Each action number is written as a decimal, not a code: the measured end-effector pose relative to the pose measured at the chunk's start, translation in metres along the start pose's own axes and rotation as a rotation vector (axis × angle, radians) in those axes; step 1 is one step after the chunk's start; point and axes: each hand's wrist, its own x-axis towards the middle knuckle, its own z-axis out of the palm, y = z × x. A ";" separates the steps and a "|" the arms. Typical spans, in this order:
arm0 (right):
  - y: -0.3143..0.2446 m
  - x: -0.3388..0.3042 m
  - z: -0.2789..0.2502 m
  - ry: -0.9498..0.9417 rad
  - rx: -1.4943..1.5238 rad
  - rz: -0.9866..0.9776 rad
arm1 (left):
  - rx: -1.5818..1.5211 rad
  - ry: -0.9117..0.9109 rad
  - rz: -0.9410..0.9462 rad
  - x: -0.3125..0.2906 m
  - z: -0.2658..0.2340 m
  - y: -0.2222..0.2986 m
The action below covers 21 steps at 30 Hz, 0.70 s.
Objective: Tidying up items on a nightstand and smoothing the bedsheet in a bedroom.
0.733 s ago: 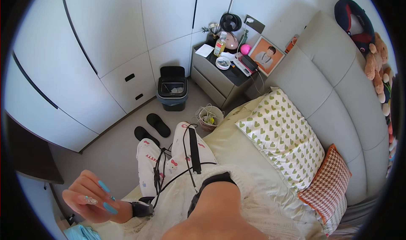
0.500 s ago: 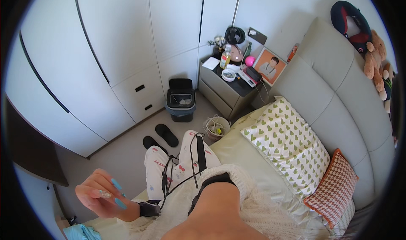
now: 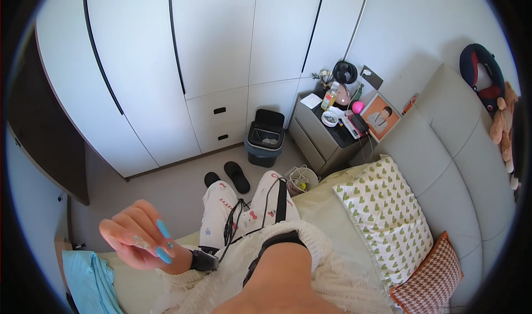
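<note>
My left hand (image 3: 137, 236) is raised over the bed's edge at the lower left, its fingers curled in toward the palm. Long light-blue nails and one glittery nail show; I see nothing held. A black strap with a small box (image 3: 204, 260) is around that wrist. My right forearm (image 3: 280, 278) rises close up at the bottom middle, with a black band (image 3: 282, 238) by the cream knitted sleeve. My right hand lies outside the picture. Dark cables (image 3: 238, 209) run over my white patterned trousers (image 3: 216, 214).
Light-blue cloth (image 3: 91, 281) lies on the bed at lower left. A heart-print pillow (image 3: 388, 217) and houndstooth cushion (image 3: 429, 275) rest by the grey headboard (image 3: 460, 148). Ahead are black slippers (image 3: 236, 177), a lidded bin (image 3: 265, 142), a basket (image 3: 310, 180), a cluttered nightstand (image 3: 307, 137) and white wardrobe (image 3: 213, 37).
The view has swung left, so the room has shifted rightward in the picture, and more light-blue cloth shows. My left hand stays curled in nearly the same place, slightly higher.
</note>
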 end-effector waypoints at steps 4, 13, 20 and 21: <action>0.000 -0.004 0.002 -0.016 0.001 -0.008 | -0.045 0.008 0.019 -0.004 -0.005 0.007; -0.024 0.005 -0.004 -0.111 -0.058 -0.095 | -0.015 0.167 0.002 -0.014 -0.011 0.012; -0.049 0.011 0.001 0.015 -0.194 -0.169 | 0.044 0.286 -0.037 -0.021 0.008 -0.005; -0.053 0.011 -0.003 -0.005 -0.218 -0.177 | 0.098 0.283 -0.138 -0.028 -0.002 -0.004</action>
